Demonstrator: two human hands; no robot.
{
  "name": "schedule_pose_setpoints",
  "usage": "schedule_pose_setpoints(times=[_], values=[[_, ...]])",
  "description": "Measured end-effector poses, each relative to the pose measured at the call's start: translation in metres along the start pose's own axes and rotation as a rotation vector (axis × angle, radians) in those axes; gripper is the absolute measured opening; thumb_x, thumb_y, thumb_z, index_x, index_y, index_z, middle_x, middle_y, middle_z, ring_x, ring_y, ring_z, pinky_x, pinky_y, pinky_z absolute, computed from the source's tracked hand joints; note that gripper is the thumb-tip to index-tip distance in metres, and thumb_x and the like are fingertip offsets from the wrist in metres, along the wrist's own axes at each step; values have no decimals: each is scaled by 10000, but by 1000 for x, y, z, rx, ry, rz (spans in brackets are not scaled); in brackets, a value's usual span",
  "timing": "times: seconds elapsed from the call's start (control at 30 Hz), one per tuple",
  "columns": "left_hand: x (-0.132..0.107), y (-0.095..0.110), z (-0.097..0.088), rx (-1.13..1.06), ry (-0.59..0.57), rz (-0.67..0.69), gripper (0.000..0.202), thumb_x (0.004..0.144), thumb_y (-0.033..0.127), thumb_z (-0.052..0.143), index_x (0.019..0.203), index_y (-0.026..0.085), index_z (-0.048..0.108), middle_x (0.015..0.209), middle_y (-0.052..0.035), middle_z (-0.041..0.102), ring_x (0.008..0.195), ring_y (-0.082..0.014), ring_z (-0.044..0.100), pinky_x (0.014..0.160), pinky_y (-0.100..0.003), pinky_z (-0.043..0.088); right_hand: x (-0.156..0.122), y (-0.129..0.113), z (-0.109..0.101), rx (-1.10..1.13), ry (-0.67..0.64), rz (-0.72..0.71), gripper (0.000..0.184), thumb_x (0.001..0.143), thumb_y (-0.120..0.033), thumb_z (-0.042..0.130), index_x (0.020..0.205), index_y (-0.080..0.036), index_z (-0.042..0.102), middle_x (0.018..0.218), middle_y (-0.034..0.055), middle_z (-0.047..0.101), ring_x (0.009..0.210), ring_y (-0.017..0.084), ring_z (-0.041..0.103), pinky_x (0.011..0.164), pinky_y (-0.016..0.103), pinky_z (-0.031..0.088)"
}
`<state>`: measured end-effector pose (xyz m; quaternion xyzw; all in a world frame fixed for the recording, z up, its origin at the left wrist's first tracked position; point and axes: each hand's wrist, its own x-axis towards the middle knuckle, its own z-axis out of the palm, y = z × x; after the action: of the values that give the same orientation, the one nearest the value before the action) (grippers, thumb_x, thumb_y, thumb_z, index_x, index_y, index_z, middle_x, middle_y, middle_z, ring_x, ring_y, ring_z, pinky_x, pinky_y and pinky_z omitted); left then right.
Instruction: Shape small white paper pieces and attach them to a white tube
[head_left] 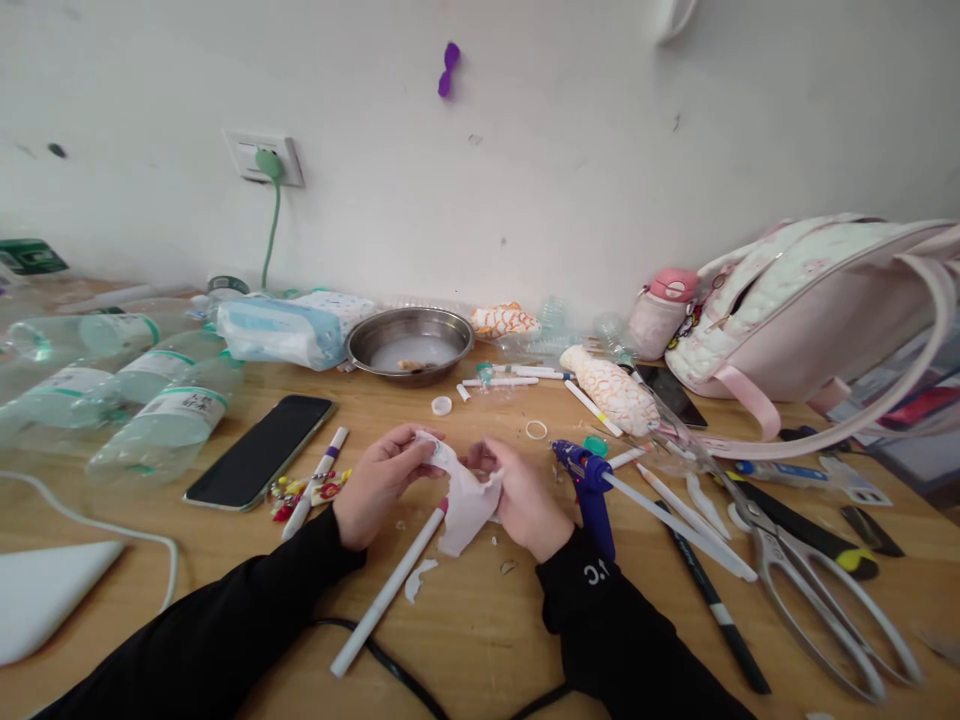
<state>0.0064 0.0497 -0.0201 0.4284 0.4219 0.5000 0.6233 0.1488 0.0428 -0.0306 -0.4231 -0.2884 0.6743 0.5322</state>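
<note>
A crumpled piece of thin white paper [469,505], perhaps tissue, is held between my two hands above the table. My left hand [386,480] pinches its upper left part between thumb and fingers. My right hand [525,495] has its fingers curled round the right side, and some fingertips are hidden behind the sheet. Under the paper's lower edge lies a white marker [390,595] with a pinkish end. A torn white scrap [420,578] rests beside it. The blue glue gun [589,480], with a long glue stick in it, lies just right of my right hand.
Large scissors [814,590], a black marker [716,600] and other pens lie at right. Behind stand a metal bowl [410,340], a painted white bottle shape [611,388] and a pink bag [810,310]. Plastic bottles [172,420] and a phone [259,452] are at left.
</note>
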Motion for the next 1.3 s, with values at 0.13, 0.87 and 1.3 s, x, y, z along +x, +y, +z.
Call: schedule_pose_setpoints(times=[0.13, 0.87, 1.3], values=[[-1, 1, -1, 89, -26, 39, 149, 646, 251, 684, 762, 160, 661, 665, 4, 654, 610, -134, 584, 611, -232, 462, -3, 5, 4, -18, -74, 42, 116, 678, -252, 606, 585, -184, 587, 508, -51, 541, 468, 95, 474, 458, 205, 382], [-3, 3, 5, 186, -49, 37, 155, 594, 232, 701, 693, 164, 602, 640, 26, 593, 591, -115, 522, 572, -206, 410, -2, -3, -4, -264, -191, 107, 204, 596, -324, 725, 655, -150, 638, 520, -12, 617, 452, 135, 577, 432, 230, 425], [-1, 8, -1, 242, -128, -22, 183, 606, 297, 712, 605, 160, 591, 562, 29, 572, 539, -109, 513, 543, -211, 420, -4, -4, -6, -516, -223, -62, 232, 668, -384, 665, 653, -154, 642, 525, -36, 587, 441, 74, 471, 423, 187, 307]])
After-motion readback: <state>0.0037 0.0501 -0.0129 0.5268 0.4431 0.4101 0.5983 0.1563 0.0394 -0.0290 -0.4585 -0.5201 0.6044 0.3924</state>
